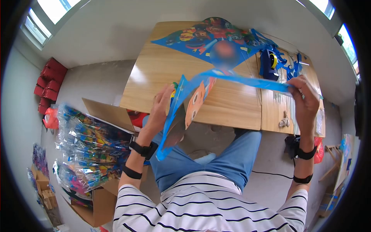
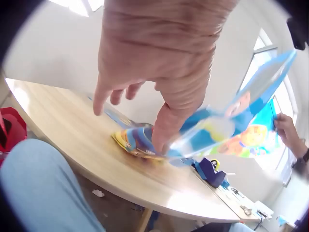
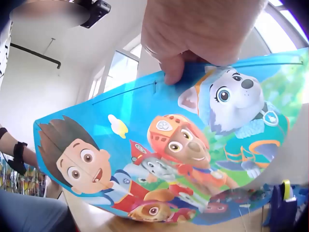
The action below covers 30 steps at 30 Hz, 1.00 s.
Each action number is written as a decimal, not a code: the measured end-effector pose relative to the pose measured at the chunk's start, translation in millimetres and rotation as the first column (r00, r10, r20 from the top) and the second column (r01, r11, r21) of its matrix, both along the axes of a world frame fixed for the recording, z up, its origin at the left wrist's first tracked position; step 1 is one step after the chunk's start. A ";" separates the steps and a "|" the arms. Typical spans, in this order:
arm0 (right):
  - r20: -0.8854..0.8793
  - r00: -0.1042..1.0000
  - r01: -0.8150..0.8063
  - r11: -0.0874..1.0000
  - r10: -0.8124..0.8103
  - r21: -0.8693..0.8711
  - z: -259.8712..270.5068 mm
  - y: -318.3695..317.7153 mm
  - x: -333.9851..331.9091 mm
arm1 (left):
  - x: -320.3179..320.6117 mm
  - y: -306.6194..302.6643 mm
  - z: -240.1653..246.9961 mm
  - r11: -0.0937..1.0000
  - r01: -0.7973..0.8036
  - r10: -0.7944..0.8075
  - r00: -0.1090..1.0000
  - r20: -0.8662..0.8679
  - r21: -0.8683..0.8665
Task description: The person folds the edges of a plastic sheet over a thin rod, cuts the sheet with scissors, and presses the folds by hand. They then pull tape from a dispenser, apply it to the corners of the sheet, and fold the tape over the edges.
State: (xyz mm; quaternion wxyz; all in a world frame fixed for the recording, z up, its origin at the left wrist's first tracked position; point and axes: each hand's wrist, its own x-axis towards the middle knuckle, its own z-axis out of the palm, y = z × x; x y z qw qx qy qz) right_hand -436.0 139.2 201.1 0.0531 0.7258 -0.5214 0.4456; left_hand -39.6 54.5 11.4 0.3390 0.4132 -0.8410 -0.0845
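A blue cartoon-printed kite hangs stretched in the air above the table's near edge and the person's lap. The right hand pinches its top edge, thumb on the printed face, as the right wrist view shows. In the head view the kite curves away leftward, and its far part drops past the left hand. That hand has its fingers extended and apart, with the thumb overlapping the print in the left wrist view. Another cartoon-printed kite lies flat at the back of the table.
A dark blue tape dispenser with a yellow roll stands at the back right, near blue strips and thin rods. Left of the person, plastic-wrapped printed packs lie by an open cardboard box. Red boxes are against the wall.
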 end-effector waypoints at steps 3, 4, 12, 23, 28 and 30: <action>0.063 0.994 0.089 0.995 -0.086 -0.050 16.7 0.4 -22.4 | -15.7 -5.5 4.8 0.988 0.148 -0.149 0.987 0.056 0.036; 0.121 0.982 0.146 0.989 -0.144 -0.010 21.1 0.4 -33.1 | -18.4 -4.4 5.1 0.976 0.204 -0.209 0.976 0.064 0.077; 0.483 0.848 0.210 0.975 -0.218 0.072 37.9 -8.0 -107.9 | 46.0 -26.0 113.5 0.853 0.096 0.085 0.944 -0.319 0.513; 0.474 0.761 0.121 0.814 -0.443 0.568 -120.7 -118.8 -71.3 | 108.6 -204.0 93.5 0.851 -0.520 0.500 0.845 0.193 0.071; 0.343 0.756 0.207 0.700 -0.558 0.684 -229.0 -175.1 -64.0 | 100.1 -247.0 24.0 0.808 -0.589 0.546 0.754 0.366 0.007; 0.317 0.741 0.199 0.645 -0.591 0.738 -250.0 -192.0 -64.2 | 98.8 -257.5 6.7 0.797 -0.604 0.557 0.735 0.387 -0.001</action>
